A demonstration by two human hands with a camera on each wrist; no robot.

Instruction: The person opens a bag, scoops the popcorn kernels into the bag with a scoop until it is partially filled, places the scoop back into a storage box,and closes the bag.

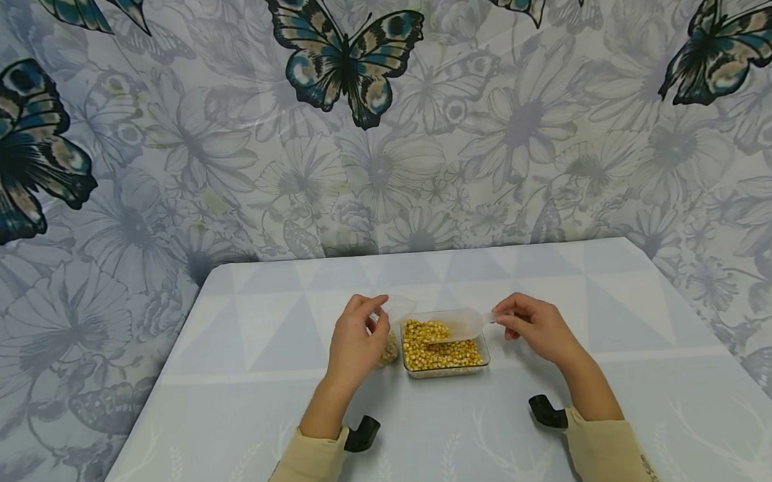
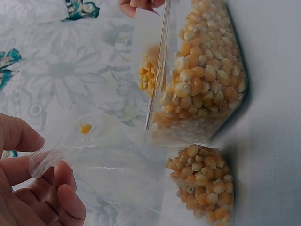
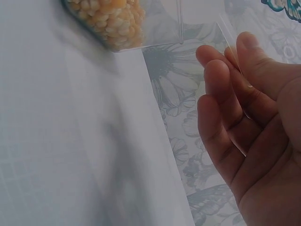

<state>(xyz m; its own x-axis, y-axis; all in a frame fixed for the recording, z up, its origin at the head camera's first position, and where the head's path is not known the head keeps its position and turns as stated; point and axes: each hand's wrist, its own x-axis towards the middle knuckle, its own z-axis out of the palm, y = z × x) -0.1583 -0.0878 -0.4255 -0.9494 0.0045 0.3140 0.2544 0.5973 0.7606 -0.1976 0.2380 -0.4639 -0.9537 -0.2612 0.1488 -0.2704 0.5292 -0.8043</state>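
My left hand (image 1: 358,341) pinches the upper edge of a clear plastic bag (image 2: 117,162) between thumb and fingers. Corn kernels (image 2: 202,181) fill the bag's bottom, and a single kernel (image 2: 85,128) shows higher up in it. Right beside the bag stands a clear rectangular container (image 1: 448,372) holding many yellow kernels (image 1: 441,353). My right hand (image 1: 537,328) pinches the handle of a translucent scoop (image 1: 464,324) between thumb and fingers. The scoop is over the container, with some kernels (image 2: 148,73) at its left end. In the right wrist view the thin handle (image 3: 235,52) runs past the thumb.
The pale table (image 1: 270,407) with triangle patterns carries the container and the bag. Behind it hangs a cloth (image 1: 382,176) printed with flowers and butterflies. A black curved piece (image 1: 363,433) sticks out at the left cuff, another (image 1: 548,412) at the right.
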